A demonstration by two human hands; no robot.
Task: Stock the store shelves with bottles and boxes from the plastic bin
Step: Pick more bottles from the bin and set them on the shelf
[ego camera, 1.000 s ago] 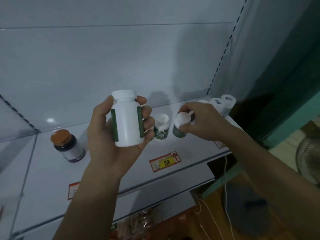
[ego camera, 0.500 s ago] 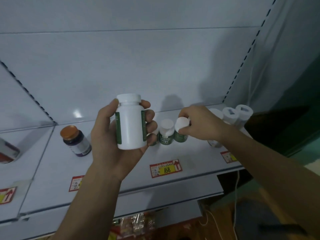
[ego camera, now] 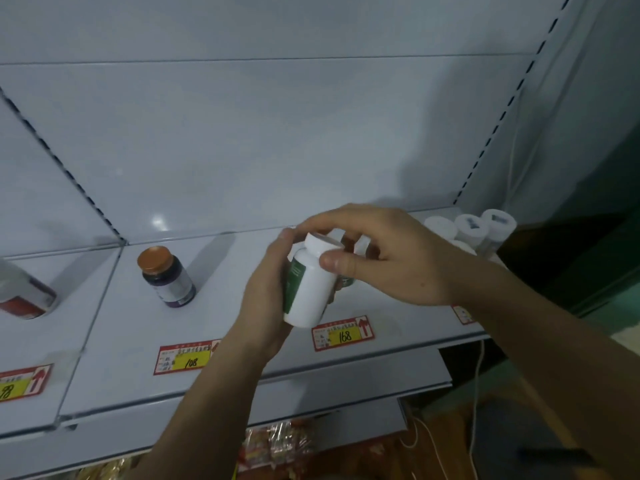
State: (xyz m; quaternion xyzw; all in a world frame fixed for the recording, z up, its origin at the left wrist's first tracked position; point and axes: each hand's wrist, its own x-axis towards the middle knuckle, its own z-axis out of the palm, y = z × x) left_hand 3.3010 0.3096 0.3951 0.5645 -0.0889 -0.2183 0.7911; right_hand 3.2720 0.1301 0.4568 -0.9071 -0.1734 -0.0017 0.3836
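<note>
A red price tag with a yellow field reading 168 (ego camera: 343, 333) is stuck on the front edge, and a similar red and yellow tag reading 108 (ego camera: 185, 356) sits to its left. A third such tag (ego camera: 24, 381) is at the far left edge, partly cut off. Below, some clear plastic snack packets with red and yellow print (ego camera: 277, 445) are visible. On the right, a thin white cable (ego camera: 476, 393) hangs down over a brown wooden floor (ego camera: 450, 441). A dark green wall (ego camera: 602, 237) stands at the right.
</note>
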